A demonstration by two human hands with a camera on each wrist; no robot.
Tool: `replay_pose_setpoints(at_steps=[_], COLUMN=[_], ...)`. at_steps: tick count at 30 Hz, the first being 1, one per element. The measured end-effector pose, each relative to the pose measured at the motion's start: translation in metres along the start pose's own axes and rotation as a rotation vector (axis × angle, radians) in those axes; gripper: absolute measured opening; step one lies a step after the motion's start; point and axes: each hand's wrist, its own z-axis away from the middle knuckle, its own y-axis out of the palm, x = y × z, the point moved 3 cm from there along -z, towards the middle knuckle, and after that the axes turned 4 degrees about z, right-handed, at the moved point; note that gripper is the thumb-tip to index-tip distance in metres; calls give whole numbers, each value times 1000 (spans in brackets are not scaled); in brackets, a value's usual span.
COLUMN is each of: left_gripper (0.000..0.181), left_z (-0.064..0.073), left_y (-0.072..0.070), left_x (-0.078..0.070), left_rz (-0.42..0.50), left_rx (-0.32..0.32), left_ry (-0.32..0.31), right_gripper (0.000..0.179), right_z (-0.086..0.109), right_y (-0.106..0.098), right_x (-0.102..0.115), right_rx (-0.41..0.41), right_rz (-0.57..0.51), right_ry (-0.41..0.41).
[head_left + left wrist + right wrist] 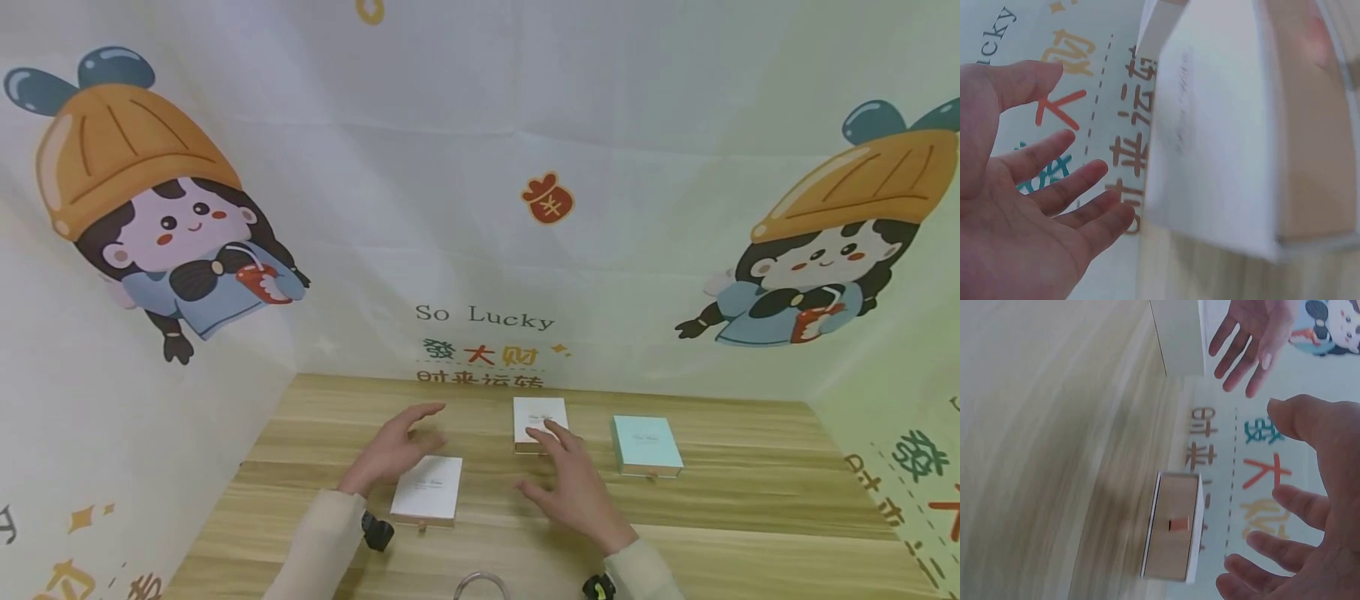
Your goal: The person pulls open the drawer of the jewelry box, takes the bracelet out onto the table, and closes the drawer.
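Note:
My left hand (392, 450) hovers over the far left corner of a white drawer box (429, 490), its fingers spread and holding nothing. In the left wrist view the same white box looms large beside the loose fingers. My right hand (576, 493) is held above the wooden table, fingers parted, its fingertips overlapping a second white drawer box (529, 410) farther back. That box shows a tan drawer front with a small orange pull tab (1179, 524) in the right wrist view. To the right of this hand lies a mint-green drawer box (647, 442). All three boxes lie flat.
The wood-grain table (750, 492) meets a pale printed cloth backdrop (450, 208) at the back and on both sides. A curved clear tube-like piece (482, 577) shows at the bottom edge. Dark wrist cameras (377, 532) are strapped at both cuffs.

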Motion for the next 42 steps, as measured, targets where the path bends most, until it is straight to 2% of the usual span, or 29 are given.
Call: replay_pose_setpoints(at_steps=[7, 16, 21, 24, 28, 34, 42], left_gripper=[65, 68, 67, 66, 61, 50, 39], left_z=[-25, -58, -78, -92, -105, -113, -122], left_y=[12, 31, 44, 55, 67, 80, 92], left_x=[-19, -39, -44, -40, -38, -41, -38], left_rz=[-43, -17, 1, -5, -19, 14, 26], left_rx=[112, 201, 260, 282, 274, 254, 169], left_ry=[41, -16, -20, -24, -23, -12, -28], right_gripper=[70, 75, 78, 75, 71, 66, 56], right_z=[-6, -11, -12, -13, -16, -23, -30], right_y=[-8, -9, -5, -1, 2, 10, 14], right_x=[-21, -37, -45, -49, -52, -57, -60], right_rx=[-10, 5, -5, -16, -43, -68, -105], right_rz=[-14, -79, -147, -207, -256, -252, -207], right_ry=[123, 245, 326, 382, 449, 535, 586])
